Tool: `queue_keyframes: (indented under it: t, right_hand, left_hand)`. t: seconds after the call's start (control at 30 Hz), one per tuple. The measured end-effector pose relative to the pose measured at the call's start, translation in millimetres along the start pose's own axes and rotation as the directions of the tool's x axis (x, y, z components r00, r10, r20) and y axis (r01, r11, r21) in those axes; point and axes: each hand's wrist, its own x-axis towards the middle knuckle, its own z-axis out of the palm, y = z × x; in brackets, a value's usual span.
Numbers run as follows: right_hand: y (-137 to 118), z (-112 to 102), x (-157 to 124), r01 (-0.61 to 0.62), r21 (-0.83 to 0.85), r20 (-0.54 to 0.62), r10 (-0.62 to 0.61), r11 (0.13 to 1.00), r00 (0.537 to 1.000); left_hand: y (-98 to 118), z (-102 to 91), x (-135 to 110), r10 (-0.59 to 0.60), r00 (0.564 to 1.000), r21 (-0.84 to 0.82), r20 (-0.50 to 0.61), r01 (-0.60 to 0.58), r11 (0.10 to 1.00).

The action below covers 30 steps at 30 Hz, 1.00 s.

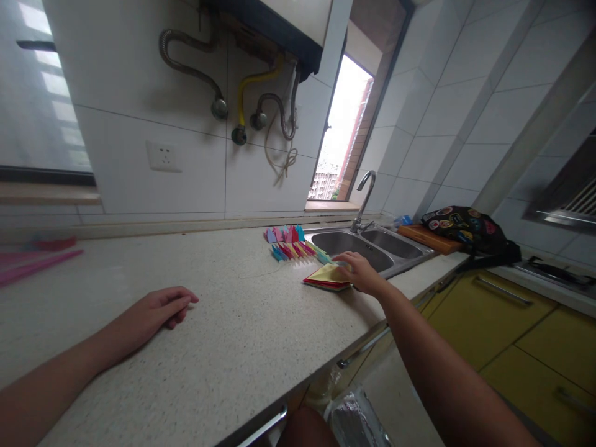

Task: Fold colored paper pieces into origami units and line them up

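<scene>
Your right hand [361, 272] reaches over the stack of square coloured paper sheets, yellow on top with red beneath [322, 277], on the speckled white countertop [223, 335] just beside the two-bowl stainless-steel sink [399, 270]. Its fingers bend down at the stack's right side; you cannot tell whether they grip it. Your left hand [164, 305] rests on the countertop, well apart, fingers loosely curled, not clenched. Beyond the stack stand two rows of small multicoloured folded-paper shapes [294, 250].
</scene>
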Motion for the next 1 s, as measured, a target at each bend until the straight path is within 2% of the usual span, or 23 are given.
queue_keyframes:
  t: [0.13, 0.27, 0.57, 0.7, 0.8, 0.87, 1.0]
  right_hand:
    - [-19.4, 6.5, 4.5, 0.024, -0.123, 0.187, -0.001, 0.992, 0.982]
    - [-24.1, 12.8, 5.5, 0.007, -0.185, 0.28, 0.046, 0.983, 0.959]
    - [-24.6, 14.5, 6.9, 0.019, -0.194, 0.32, 0.045, 0.981, 0.946]
    - [-38.7, 7.6, 13.3, 0.021, -0.185, 0.236, 0.023, 0.982, 0.972]
    - [-71.2, 3.5, 24.4, 0.074, -0.135, 0.098, -0.061, 0.988, 0.993]
    - [-105.0, 5.4, 34.1, 0.176, -0.073, 0.064, -0.171, 0.982, 0.983]
    - [-188.3, 24.3, 58.0, 0.44, 0.081, 0.123, -0.447, 0.894, 0.886]
  left_hand:
    - [0.8, -0.9, -0.5, 0.002, 1.0, 0.02, 0.012, -0.002, 1.0]
    - [3.2, -1.3, -1.1, -0.001, 1.0, 0.032, 0.02, 0.001, 0.999]
    - [12.0, 0.9, -4.3, -0.004, 1.0, 0.031, 0.019, 0.003, 1.0]
    - [15.5, 2.2, -4.6, -0.003, 1.0, 0.03, 0.003, 0.003, 1.0]
    - [15.4, 2.9, -4.5, -0.002, 1.0, 0.029, -0.012, 0.002, 1.0]
    - [15.2, 3.0, -4.8, 0.0, 1.0, 0.021, -0.015, 0.0, 1.0]
    - [17.7, 2.9, -6.4, 0.0, 1.0, 0.005, -0.008, 0.0, 1.0]
